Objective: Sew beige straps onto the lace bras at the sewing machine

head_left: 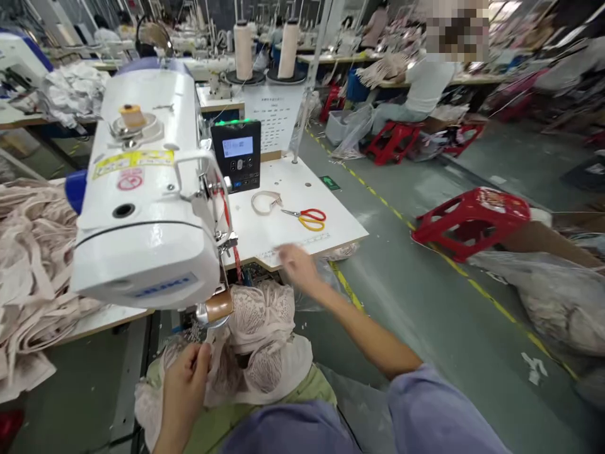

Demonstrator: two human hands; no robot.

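- Grip check: how many hands, and how many items around them?
- Two hands, both mine: left hand [185,378] at lower left of centre, right hand [299,268] at centre. On the white table [344,227], count one pair of scissors [309,218] with one red and one yellow handle, and one loop of beige band [266,203]. Also count one sewing machine [146,195] at left of centre, one control panel [236,154] at upper centre, and two thread cones [287,50] at top centre. At least two cups show on the beige lace piece [265,366].
- Position of the lace piece relative to the grip?
- Lower centre of the frame, on my lap. It lies immediately to the right of my left fingers and below my right hand, with its upper edge near the machine's lower end.
- State of each grip?
- Left: fingers curled, thumb pressed toward the index finger, at the edge of the lace. I cannot tell whether fabric is pinched between them. Right: fingers loosely bent at the front edge of the table, below the scissors in the frame and apart from them. Blur covers the fingertips; I cannot tell whether they hold anything.
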